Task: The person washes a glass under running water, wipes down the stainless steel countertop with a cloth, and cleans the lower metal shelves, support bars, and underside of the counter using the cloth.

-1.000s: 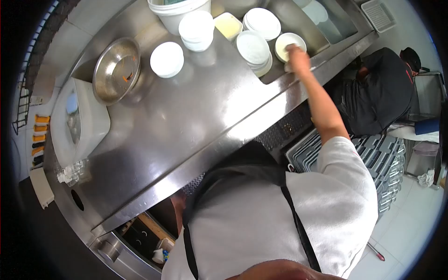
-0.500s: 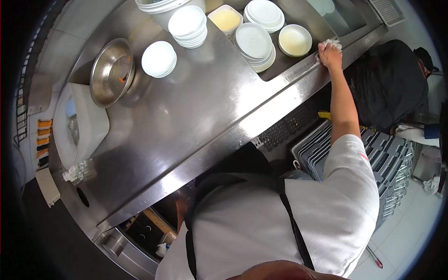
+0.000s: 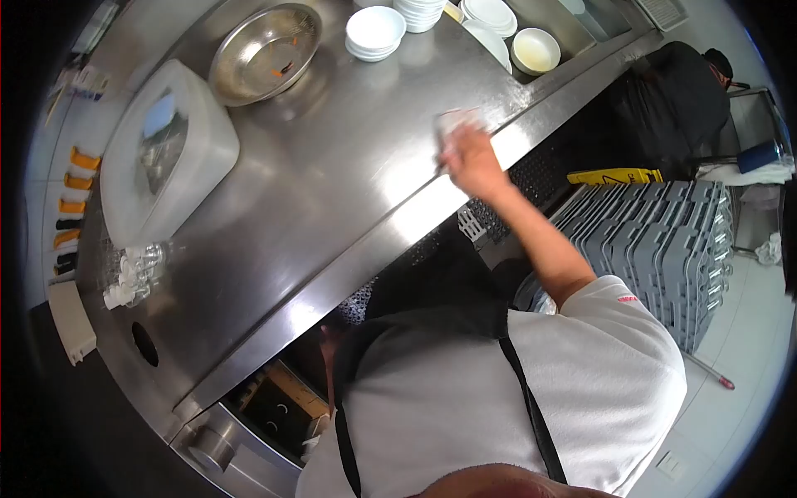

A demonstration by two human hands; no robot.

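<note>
My right hand (image 3: pixel 476 161) is closed on a crumpled whitish cloth (image 3: pixel 461 121), pressed to the steel counter (image 3: pixel 332 166) near its raised front edge. Motion blurs the fingers and the cloth. My left hand (image 3: pixel 329 342) hangs low in shadow below the counter's edge, by my apron; its fingers cannot be made out. Beyond the cloth, a stack of white bowls (image 3: pixel 375 35) stands at the back of the counter. To the right of it, a white bowl with yellowish residue (image 3: pixel 535 51) sits in the sunken section, beside stacked white plates (image 3: pixel 490 15).
At the left are a steel bowl (image 3: pixel 267 56) with orange scraps, a translucent plastic bin (image 3: pixel 170 158) and small clear glass pieces (image 3: pixel 137 272). Grey stacked racks (image 3: pixel 643 236) stand on the floor at right, below a yellow sign (image 3: pixel 614 177). A person in black (image 3: pixel 672 104) bends beyond.
My right hand has moved left along the counter with the cloth, away from the corner by the sunken section. The head view has shifted, and the person in black has changed position.
</note>
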